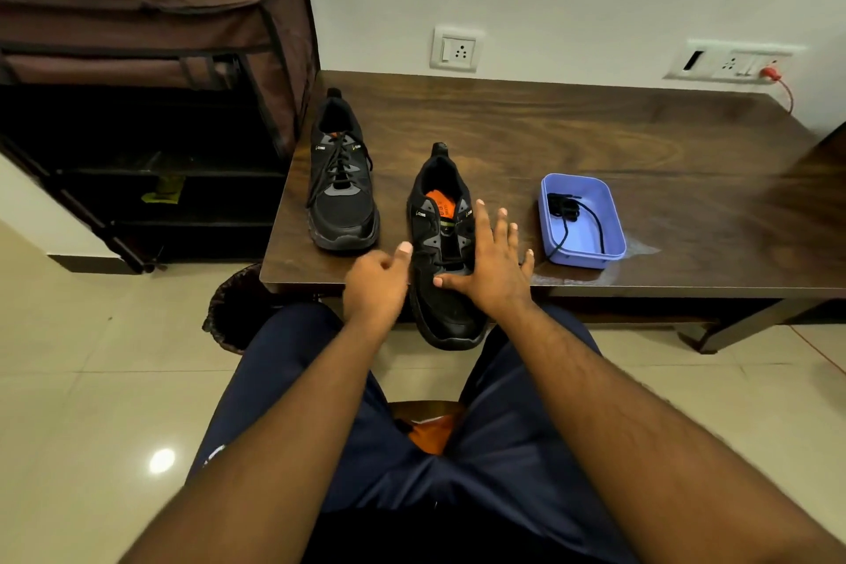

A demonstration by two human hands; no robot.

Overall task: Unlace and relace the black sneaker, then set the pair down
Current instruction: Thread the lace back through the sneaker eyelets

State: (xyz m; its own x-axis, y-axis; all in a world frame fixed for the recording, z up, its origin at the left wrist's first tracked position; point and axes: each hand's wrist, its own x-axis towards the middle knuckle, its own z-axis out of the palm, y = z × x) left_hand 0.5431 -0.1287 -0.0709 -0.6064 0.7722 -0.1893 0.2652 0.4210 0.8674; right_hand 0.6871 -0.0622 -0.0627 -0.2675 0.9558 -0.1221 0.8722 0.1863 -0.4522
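The right hand (492,263) lies flat on the near black sneaker (446,252), its fingers (501,227) straight and spread apart over the right side of the upper, the thumb stretched left across the tongue below the eyelets. Under those fingers the sneaker stands unlaced, its orange insole showing in the opening beyond the fingertips, its toe jutting past the near edge of the table (595,142) toward the person's lap. The left hand (377,284) sits just left of the sneaker's forefoot, fingers curled loosely inward and the thumb raised, its tip touching or almost touching the sneaker's left flank; whether anything is pinched inside the curl cannot be told.

Well to the right of the right hand's little finger, a blue plastic tray (611,238) rests on the table with a loose black lace (570,211) coiled inside, one end trailing toward its near wall. Beyond and left of the left hand, the second sneaker (343,179) stands laced, apart from the first, close to the table's left edge beside a brown fabric shoe rack (151,28).
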